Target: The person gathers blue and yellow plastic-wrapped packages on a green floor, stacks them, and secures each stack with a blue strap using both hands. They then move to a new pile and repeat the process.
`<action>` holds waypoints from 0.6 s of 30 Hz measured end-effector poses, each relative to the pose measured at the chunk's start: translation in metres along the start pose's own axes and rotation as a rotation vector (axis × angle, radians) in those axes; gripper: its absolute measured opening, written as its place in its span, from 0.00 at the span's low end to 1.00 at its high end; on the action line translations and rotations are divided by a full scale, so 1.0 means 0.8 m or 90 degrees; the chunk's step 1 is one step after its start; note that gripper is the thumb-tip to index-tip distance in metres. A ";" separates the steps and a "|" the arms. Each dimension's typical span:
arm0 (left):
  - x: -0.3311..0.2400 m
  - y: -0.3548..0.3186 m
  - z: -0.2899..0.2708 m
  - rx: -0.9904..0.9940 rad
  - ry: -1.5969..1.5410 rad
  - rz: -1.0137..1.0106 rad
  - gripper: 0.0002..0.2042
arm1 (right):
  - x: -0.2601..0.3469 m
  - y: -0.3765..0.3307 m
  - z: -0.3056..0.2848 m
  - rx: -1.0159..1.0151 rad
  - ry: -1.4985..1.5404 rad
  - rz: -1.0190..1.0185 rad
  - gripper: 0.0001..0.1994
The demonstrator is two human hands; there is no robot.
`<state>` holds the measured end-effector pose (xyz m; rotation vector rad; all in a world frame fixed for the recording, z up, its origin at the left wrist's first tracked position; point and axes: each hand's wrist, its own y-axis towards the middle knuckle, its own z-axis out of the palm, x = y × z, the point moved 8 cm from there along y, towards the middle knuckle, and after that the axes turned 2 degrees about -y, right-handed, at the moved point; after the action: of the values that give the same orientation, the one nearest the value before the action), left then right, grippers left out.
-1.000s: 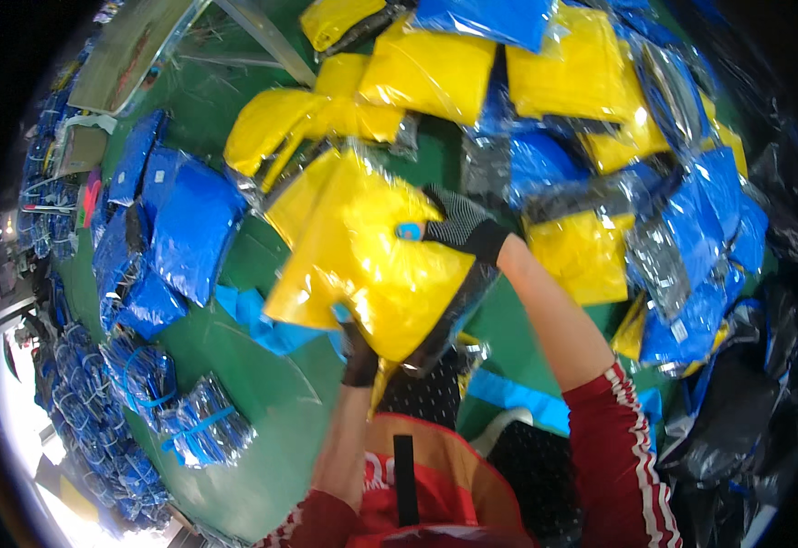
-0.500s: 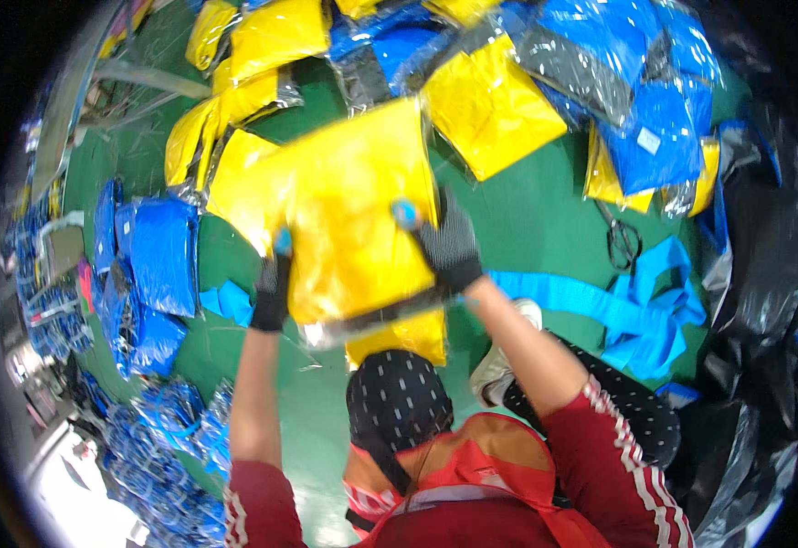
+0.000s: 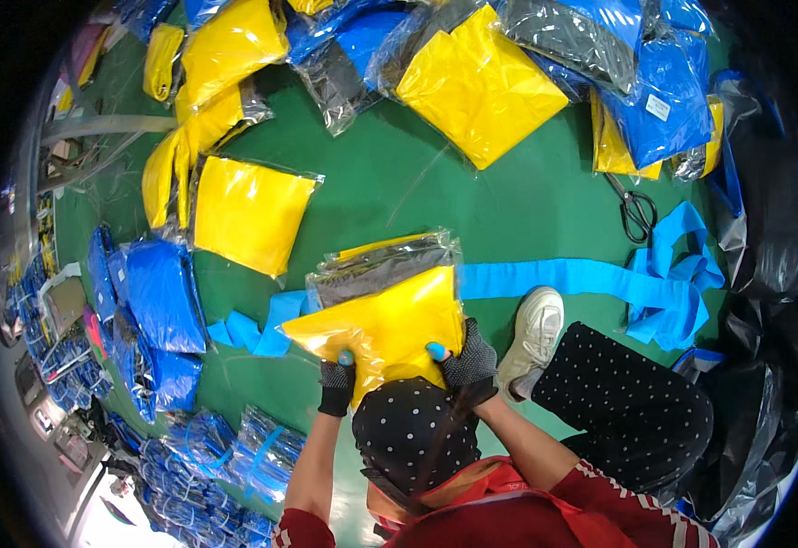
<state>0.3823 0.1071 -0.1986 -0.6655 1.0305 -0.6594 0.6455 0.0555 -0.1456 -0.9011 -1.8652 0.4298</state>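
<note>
Between both hands is a folded yellow package (image 3: 403, 315) in clear plastic, near my knee. My left hand (image 3: 336, 382), in a dark glove with a blue thumb tip, grips its near left edge. Gloved the same way, my right hand (image 3: 470, 367) grips the near right edge; the fingers of both are partly hidden beneath. Right behind it shows another wrapped package (image 3: 371, 281), dark grey and yellow, apparently under the yellow one. A light blue strap (image 3: 554, 278) runs across the green floor and passes beneath these packages.
Yellow packages (image 3: 251, 215) and blue ones (image 3: 163, 292) lie to the left. More are heaped at the far side, including a large yellow one (image 3: 481, 91). Black scissors (image 3: 638, 217) lie at right, beside black plastic sheeting (image 3: 764, 256). Strapped blue bundles (image 3: 207, 443) sit near left.
The yellow package has come down and toward me in both hands, now by the grey-and-yellow one. The strap and the floor around it are more visible.
</note>
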 end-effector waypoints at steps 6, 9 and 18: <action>0.024 0.017 -0.053 0.134 1.042 0.221 0.19 | -0.004 0.024 0.018 -0.048 0.081 -0.036 0.33; 0.071 0.038 -0.116 0.097 0.816 -0.021 0.20 | -0.021 0.045 0.031 -0.042 0.106 -0.041 0.36; 0.044 0.029 -0.078 0.008 0.811 0.011 0.20 | -0.071 0.045 0.043 -0.031 0.050 0.059 0.26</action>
<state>0.3420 0.0835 -0.2582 -0.1510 2.1836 -1.1017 0.6432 0.0401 -0.2197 -1.0252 -1.7740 0.4010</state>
